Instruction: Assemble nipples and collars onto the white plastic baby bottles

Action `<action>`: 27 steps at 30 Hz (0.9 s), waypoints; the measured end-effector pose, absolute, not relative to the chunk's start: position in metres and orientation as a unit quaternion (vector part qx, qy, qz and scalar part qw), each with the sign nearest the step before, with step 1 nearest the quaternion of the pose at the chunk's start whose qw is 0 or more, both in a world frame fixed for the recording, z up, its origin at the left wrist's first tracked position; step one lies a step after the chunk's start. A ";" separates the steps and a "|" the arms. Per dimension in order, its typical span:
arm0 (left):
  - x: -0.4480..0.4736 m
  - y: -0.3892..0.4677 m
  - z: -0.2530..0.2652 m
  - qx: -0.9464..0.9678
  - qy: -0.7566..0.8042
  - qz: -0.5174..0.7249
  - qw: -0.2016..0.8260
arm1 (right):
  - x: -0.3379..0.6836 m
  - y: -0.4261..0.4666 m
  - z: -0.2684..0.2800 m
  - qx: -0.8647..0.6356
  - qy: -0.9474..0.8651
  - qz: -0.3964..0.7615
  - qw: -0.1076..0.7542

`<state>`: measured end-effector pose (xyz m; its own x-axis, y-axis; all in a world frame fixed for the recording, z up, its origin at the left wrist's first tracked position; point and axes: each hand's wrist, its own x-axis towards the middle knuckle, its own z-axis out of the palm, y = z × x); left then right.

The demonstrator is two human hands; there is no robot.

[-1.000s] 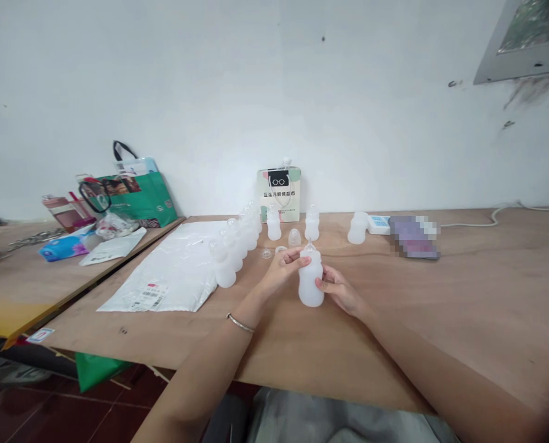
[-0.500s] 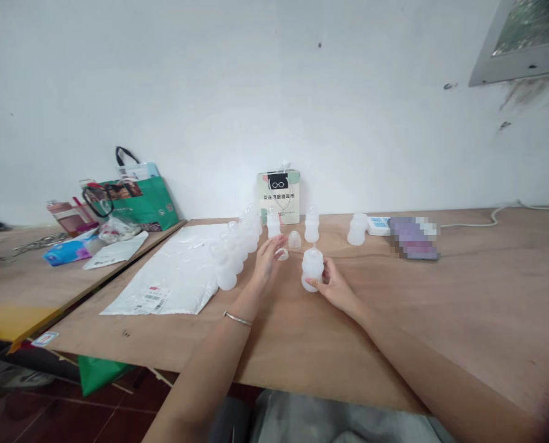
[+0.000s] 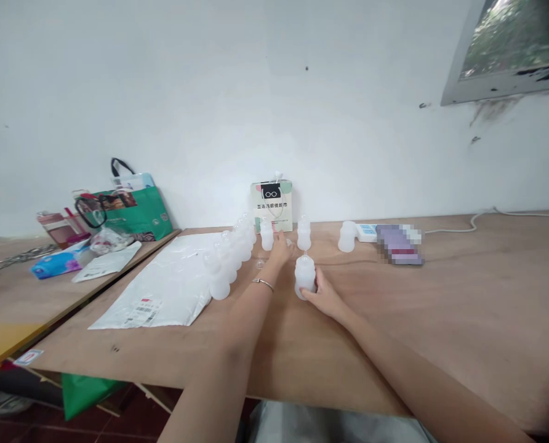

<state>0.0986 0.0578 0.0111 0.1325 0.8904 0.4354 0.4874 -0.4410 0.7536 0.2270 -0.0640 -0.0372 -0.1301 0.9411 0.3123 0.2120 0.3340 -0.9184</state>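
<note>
My right hand is closed round the body of a translucent white baby bottle, which stands upright on the table with its teat uncovered. Farther forward and to the left, my left hand has its fingers closed at a clear dome cap, mostly hidden by the hand. A second clear cap lies on the wood beside my left wrist. Just behind my left hand stands a capped bottle, and another capped bottle stands behind the held one.
A row of capped bottles runs along the right edge of a white mailing bag. Farther right are another white bottle and a blurred purple object. A paper bag leans on the wall; a green bag stands left.
My left hand has moved forward and right onto the dome cap, away from the small cap. My right hand keeps its hold on the bottle. The view has shifted slightly.
</note>
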 end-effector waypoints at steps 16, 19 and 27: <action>0.077 -0.039 0.072 0.781 0.329 0.489 0.207 | 0.224 -0.062 -0.039 -0.429 -0.659 0.370 0.495; 0.075 -0.051 0.068 0.818 0.316 0.440 0.193 | 0.224 -0.065 -0.037 -0.437 -0.661 0.371 0.485; 0.074 -0.055 0.050 0.844 0.321 0.396 0.167 | 0.224 -0.070 -0.031 -0.443 -0.660 0.369 0.482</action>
